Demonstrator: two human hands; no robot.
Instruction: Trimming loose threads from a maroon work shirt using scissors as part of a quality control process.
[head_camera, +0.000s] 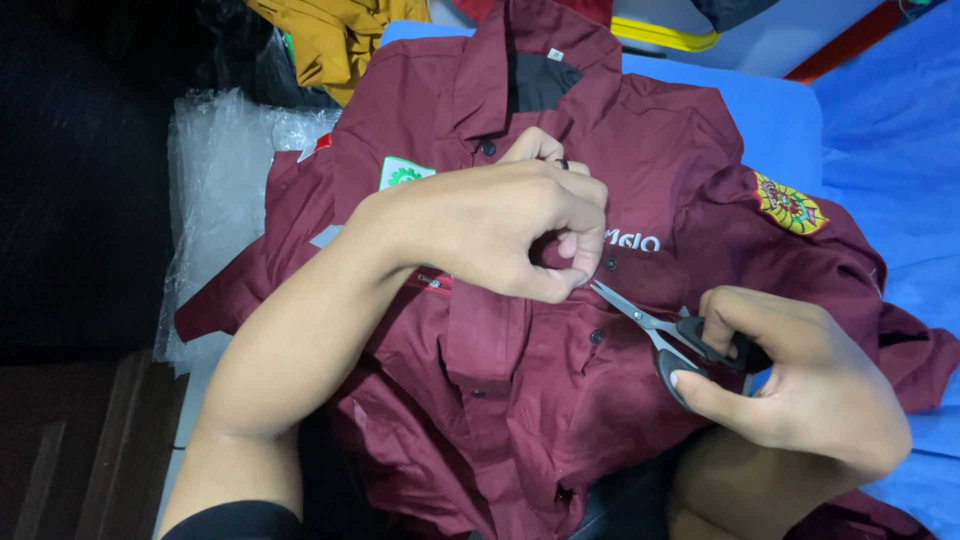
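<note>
From the head camera, a maroon button-up shirt (520, 400) lies spread face up across the person's lap, collar away from the camera, its right sleeve reaching out over a blue cloth surface (890, 140); the left hand (500, 235) rests on the chest of the shirt, thumb and forefinger pinched shut on a small fold of fabric near the front placket, just beside a dark button (610, 264), with a dark ring showing on one finger; the right hand (800, 385) grips a pair of scissors with black handles (665, 335), fingers closed through and around the loops, the grey blades parted slightly and their tips touching the cloth right at the pinched fold; white embroidered lettering sits just right of the left hand, a green and white patch (402, 172) lies on the other chest side, and a yellow and red round badge (790, 208) marks the sleeve; a sheet of clear plastic wrap (225, 170) lies under the shirt to the left; a mustard yellow garment (335, 40) is bunched beyond the collar, well apart from both hands.
</note>
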